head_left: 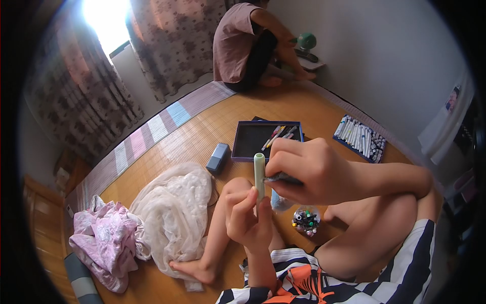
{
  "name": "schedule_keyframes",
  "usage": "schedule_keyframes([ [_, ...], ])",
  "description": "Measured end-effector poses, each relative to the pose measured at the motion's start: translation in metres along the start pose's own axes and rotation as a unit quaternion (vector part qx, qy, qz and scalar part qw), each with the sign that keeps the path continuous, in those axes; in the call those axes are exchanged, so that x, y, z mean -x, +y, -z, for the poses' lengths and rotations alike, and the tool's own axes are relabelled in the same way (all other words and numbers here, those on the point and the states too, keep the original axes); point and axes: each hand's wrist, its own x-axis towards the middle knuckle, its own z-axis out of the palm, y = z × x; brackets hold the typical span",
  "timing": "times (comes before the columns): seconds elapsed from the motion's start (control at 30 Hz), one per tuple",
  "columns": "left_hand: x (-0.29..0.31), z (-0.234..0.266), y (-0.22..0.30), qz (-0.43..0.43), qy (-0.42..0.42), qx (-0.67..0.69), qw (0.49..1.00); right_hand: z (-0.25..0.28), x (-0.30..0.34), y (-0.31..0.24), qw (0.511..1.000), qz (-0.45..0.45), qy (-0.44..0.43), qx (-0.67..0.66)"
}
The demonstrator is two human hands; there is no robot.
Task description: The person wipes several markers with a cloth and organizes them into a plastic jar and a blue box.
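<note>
In front of me my left hand (249, 219) pinches a pale green marker barrel (259, 175) upright between thumb and fingers. Its top end looks hollow. My right hand (316, 169) is closed around a dark, slim tool (286, 178), whose narrow tip meets the barrel's side; most of it is hidden by my fingers, so its kind is unclear. Below my hands a clear round container (306, 221) holds several small dark, green, white and yellow pieces. A light blue thing (280, 201) shows partly behind my hands.
Beyond my hands lie a dark open tray (248, 139) with a few pens, a box of white markers (360, 138) and a blue-grey case (217, 157). White cloth (174, 218) and pink cloth (106, 238) are at left. Another person (243, 45) sits at the far edge near a green fan (307, 40).
</note>
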Motion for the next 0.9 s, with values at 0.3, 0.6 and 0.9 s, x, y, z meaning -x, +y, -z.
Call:
schedule_keyframes([
  [0.3,0.003,-0.019,0.018,0.263,-0.036,0.421,0.867,0.016,0.005,-0.002,0.994,0.065,0.089,0.006],
  [0.6,0.008,-0.026,0.026,0.260,-0.057,0.396,0.879,0.017,0.022,0.004,0.998,0.044,0.036,0.009],
  [0.9,0.008,-0.023,0.027,0.205,-0.083,0.340,0.914,0.022,0.010,0.008,0.986,0.063,0.142,0.059],
])
